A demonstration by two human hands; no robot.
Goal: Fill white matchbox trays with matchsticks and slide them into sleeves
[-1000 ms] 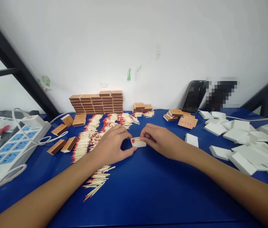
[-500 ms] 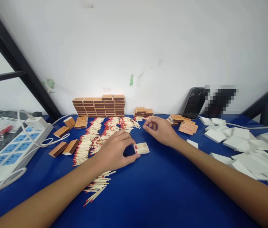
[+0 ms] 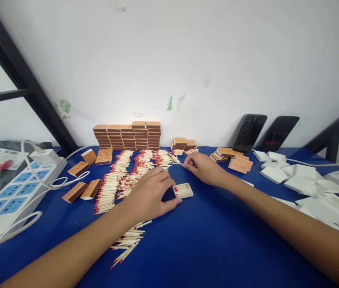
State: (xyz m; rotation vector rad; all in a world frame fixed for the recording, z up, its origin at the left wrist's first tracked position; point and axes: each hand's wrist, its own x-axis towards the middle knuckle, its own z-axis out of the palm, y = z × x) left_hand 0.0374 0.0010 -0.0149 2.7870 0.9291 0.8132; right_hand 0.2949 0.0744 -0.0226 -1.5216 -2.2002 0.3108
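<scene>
My left hand [image 3: 154,196] holds a small white matchbox tray [image 3: 186,191] by its left end, thumb at the near corner and fingers at the far one. A few red-headed matches lie in the tray. Beyond it, my right hand [image 3: 202,167] has thumb and forefinger pinched at the end of a match [image 3: 175,159] that sticks out from the loose pile. Long rows of matches [image 3: 109,188] with red heads spread beside and behind my left hand. A smaller bunch of matches [image 3: 127,242] lies nearer, partly covered by my left forearm.
Stacked matchboxes [image 3: 127,137] stand against the wall. Several boxes [image 3: 91,189] lie at the left by a power strip [image 3: 16,196] and white cables. Flat box sleeves [image 3: 239,164] and two phones [image 3: 249,132] are at back right, with white trays [image 3: 304,182] heaped at right.
My right thumb and forefinger have closed together at the edge of the match pile. My left hand stays on the tray. The whole view has shifted slightly.
</scene>
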